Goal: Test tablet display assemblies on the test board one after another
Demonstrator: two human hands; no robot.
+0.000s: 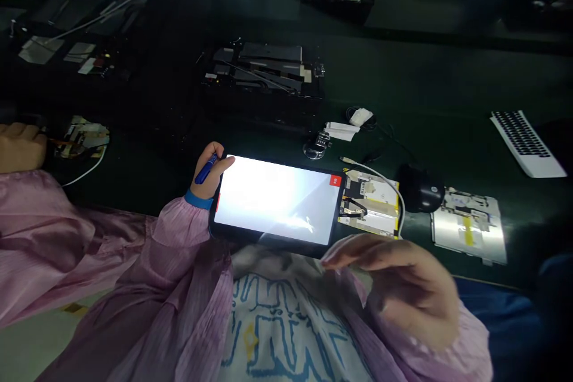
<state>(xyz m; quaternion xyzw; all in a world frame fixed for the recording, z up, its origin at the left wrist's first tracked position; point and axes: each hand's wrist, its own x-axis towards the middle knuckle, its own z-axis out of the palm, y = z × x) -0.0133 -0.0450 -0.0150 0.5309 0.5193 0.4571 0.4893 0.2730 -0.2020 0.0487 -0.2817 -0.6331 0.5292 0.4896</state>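
Note:
A tablet (277, 200) with a bright white screen and a small red tag at its top right corner is held up over the edge of the dark green bench. My left hand (206, 174) grips its left edge, with a blue pen (206, 170) tucked between the fingers. A blue band circles that wrist. My right hand (398, 286) hovers by the tablet's lower right corner, fingers stretched out and held together, slightly blurred, with nothing in it.
An opened device with yellow tape (370, 202) and a white cable lies right of the tablet, then a black round object (421, 190) and a metal plate (468, 225). A white keyboard (526, 142) is far right. Another person's hand (18, 146) rests far left. Dismantled parts (264, 68) lie behind.

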